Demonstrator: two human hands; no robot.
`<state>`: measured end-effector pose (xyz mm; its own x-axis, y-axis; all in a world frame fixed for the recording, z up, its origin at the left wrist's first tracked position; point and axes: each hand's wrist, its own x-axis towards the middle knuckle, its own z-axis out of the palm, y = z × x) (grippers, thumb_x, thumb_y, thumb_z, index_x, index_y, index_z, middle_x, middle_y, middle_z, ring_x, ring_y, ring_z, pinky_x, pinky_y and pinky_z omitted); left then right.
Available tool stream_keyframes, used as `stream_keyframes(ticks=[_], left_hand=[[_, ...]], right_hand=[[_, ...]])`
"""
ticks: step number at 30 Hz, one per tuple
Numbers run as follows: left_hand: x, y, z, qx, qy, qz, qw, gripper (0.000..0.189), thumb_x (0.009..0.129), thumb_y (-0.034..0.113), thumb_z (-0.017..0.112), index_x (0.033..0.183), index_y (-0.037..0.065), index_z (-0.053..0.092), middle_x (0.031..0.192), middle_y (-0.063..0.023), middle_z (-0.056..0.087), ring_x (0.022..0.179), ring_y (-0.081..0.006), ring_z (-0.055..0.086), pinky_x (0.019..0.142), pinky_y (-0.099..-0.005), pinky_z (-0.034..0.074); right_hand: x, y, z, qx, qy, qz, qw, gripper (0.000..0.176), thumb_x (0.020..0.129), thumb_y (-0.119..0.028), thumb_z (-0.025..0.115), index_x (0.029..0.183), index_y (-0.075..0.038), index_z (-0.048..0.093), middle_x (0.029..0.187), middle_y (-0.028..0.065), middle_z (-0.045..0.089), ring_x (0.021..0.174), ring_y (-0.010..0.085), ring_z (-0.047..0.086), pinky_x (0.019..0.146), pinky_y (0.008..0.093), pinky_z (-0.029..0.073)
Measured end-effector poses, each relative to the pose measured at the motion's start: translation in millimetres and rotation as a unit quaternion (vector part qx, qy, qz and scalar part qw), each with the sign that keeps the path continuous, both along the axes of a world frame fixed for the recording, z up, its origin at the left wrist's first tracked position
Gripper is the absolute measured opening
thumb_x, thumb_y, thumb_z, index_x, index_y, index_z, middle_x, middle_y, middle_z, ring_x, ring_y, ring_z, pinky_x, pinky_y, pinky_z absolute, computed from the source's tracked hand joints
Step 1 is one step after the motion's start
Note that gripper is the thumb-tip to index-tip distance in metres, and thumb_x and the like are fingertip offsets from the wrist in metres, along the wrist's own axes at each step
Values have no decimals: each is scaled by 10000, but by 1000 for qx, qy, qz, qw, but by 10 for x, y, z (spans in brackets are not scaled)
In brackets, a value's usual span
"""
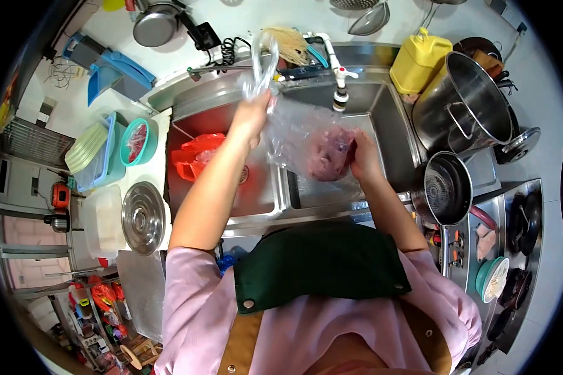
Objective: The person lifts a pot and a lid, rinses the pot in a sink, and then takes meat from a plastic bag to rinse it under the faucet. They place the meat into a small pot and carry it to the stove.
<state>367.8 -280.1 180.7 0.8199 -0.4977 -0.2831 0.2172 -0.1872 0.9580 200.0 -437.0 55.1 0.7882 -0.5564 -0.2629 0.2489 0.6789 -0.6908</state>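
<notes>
My left hand (250, 119) is closed round the gathered top of a clear plastic bag (288, 128), with the bag's loose end sticking up above it. At the other end of the bag, dark reddish meat (330, 153) hangs over the right sink basin (375, 169). My right hand (364, 155) holds the meat at its right side, its fingertips partly hidden behind the meat. In the left basin (256, 194) lies a red plastic bag (197, 155) with something pale pink in it.
A white-handled faucet (341, 87) stands behind the right basin. To the right are a yellow jug (419, 65), a tall steel pot (463, 106) and a dark pan (447, 187). On the left are a teal bowl (139, 142) and a round steel lid (144, 217).
</notes>
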Motion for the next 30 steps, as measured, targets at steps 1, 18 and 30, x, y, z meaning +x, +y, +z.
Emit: stream_keyframes(ticks=[1,18,30], left_hand=[[184,75,-597,32,26,-5,999,307,835,308,462,896,23,559,749,-76,551,650,-137,482,576,-296,392],[-928,-757,-1896,65,-87,-251,962,333,785,114,511,1105,54,439,986,-136,552,857,-276,571,649,-314,482],[-1071,-671,-956,-76,18,6,997,232,865,275,456,924,63,528,742,-35,565,615,-107,534,504,-248,443]], right_hand=[[-67,-58,-90,3,23,-6,1000,186,866,-155,408,931,-13,510,875,70,574,804,175,556,726,306,454],[-103,-120,287,-333,42,184,924,146,786,-165,559,848,-33,551,726,8,544,617,66,489,543,195,386],[-575,-477,-838,-501,295,258,772,223,767,-154,555,970,-64,578,899,123,606,832,223,568,715,340,423]])
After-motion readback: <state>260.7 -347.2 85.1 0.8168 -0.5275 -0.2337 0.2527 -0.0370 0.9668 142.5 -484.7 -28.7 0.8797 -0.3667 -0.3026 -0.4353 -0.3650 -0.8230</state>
